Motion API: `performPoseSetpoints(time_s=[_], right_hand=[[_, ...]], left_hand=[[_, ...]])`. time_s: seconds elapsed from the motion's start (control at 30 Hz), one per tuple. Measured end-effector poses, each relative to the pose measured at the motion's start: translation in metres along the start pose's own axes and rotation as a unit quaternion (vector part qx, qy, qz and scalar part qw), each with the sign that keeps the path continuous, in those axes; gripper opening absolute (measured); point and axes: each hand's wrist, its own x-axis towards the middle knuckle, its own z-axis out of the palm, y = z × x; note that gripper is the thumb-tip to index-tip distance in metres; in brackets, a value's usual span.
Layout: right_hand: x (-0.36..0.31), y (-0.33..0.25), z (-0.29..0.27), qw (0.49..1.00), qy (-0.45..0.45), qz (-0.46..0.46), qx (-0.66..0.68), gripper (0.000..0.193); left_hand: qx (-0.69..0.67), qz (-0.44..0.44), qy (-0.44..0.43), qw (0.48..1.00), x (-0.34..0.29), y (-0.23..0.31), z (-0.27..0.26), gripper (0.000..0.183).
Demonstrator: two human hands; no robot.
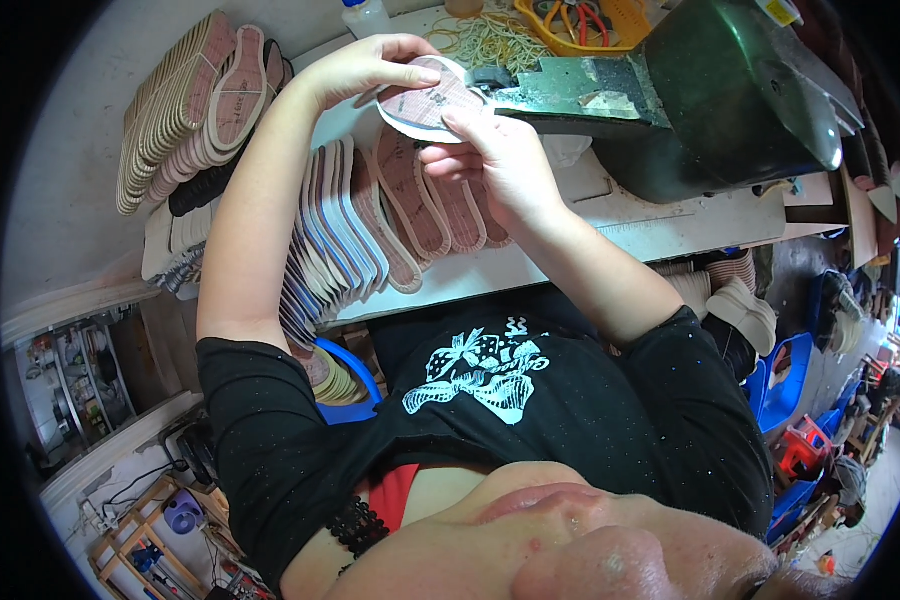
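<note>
Both hands are on one shoe insole [417,104] with a pinkish-brown patterned top and a pale rim. My left hand [375,68] grips its far left side, thumb lying on the top face. On the near right side, my right hand [498,155] pinches the edge between thumb and fingers. The insole's right edge is up against the end of the narrow arm of a dark green sewing machine [710,110]; whether they touch is hard to tell. Beneath my hands, more insoles [415,205] lie overlapping on the white table [450,280].
Tied stacks of insoles [175,105] stand at the far left. Behind the machine arm are a heap of pale thread [485,42], a yellow basket [560,48] with red-handled tools and a clear bottle [367,18]. A blue container [355,375] with soles sits below the table's left edge.
</note>
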Motion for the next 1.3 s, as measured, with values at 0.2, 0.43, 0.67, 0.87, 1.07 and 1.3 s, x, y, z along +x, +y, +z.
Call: performPoseSetpoints(time_s=[0.2, 0.43, 0.67, 0.87, 1.07, 1.3], right_hand=[[0.005, -0.001, 0.0, 1.0, -0.003, -0.021, -0.016, 0.042], [0.005, -0.003, -0.001, 1.0, 0.01, -0.007, -0.014, 0.044], [0.004, -0.007, -0.002, 1.0, 0.012, 0.006, -0.02, 0.038], [0.003, -0.007, -0.003, 0.999, 0.014, -0.008, -0.049, 0.035], [-0.015, -0.004, -0.007, 0.984, -0.041, -0.068, -0.157, 0.029], [-0.003, -0.005, -0.03, 0.995, -0.071, -0.033, -0.064, 0.025]], left_hand=[[0.017, -0.067, -0.011, 0.998, -0.011, 0.007, -0.007, 0.041], [0.069, -0.097, 0.006, 0.993, -0.026, 0.008, -0.003, 0.034], [0.03, -0.15, 0.05, 0.987, -0.047, 0.016, 0.02, 0.035], [-0.011, -0.197, 0.136, 0.971, -0.06, 0.039, 0.055, 0.043], [-0.038, -0.242, 0.16, 0.956, -0.062, 0.052, 0.077, 0.056], [-0.038, -0.215, 0.103, 0.97, -0.073, 0.054, 0.08, 0.044]])
